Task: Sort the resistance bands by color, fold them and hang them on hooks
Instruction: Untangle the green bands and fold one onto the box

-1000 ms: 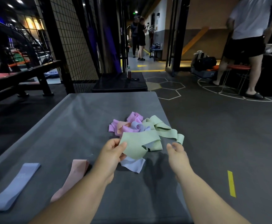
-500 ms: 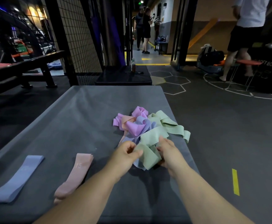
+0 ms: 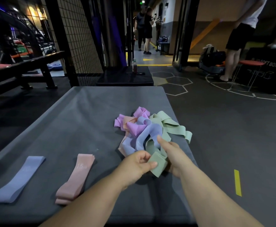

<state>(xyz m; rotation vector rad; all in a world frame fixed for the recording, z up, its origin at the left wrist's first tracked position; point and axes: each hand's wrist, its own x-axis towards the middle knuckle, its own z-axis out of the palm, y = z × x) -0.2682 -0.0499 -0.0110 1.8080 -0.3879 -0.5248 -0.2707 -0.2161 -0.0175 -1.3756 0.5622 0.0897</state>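
Sorting at the table's [image 3: 84, 112] right edge: left hand [image 3: 137, 163] pinches the fold of the green band [image 3: 158, 165], right hand [image 3: 172, 155] grips the rest, beside the tangled pile [image 3: 142, 126]. A slow pull should spare the others.

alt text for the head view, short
A left hand pinches a green band while the right hand touches it, by a tangled pile of purple, blue, pink and green bands on a grey table. A blue band and a pink band lie flat at left.

Green band [image 3: 158, 167] folded; tangled pile [image 3: 138, 128]; blue band [image 3: 19, 177], pink band [image 3: 76, 176] flat
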